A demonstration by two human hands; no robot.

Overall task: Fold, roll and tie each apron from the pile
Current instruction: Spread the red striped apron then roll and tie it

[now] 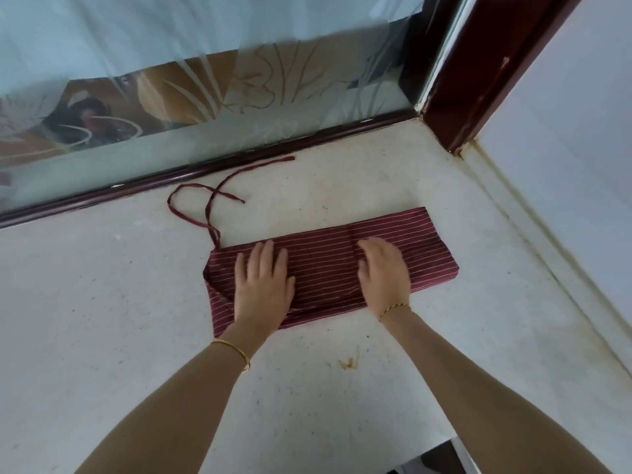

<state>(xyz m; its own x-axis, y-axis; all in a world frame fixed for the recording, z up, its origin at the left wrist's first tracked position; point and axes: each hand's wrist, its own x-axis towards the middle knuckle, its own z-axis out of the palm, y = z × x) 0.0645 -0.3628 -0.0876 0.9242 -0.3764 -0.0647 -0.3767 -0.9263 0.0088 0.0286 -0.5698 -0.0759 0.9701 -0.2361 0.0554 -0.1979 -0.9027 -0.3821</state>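
From the head view, your folded apron (pixel 328 265) lies across the middle of the frame on the pale speckled surface (pixel 102 319), a maroon band with thin white stripes running from centre left up toward the right. Your left hand (pixel 263 285) lies flat on the left half of the apron, fingers straight and slightly spread, pressing the cloth down. Your right hand (pixel 383 271) rests on the right half, fingers relaxed and close together, palm down on the fabric; it grips nothing. Both hands are near each other, with a strip of striped cloth showing between them.

From the apron's upper left corner its tie strap (pixel 212 203) trails away toward the upper left of the frame, looping over itself once on the surface and ending near the dark window frame (pixel 205 172). You wear a gold bangle (pixel 236 352) on the left wrist and a thin gold chain (pixel 393 307) on the right. A small brownish stain (pixel 349 362) sits on the surface below centre, between your forearms.
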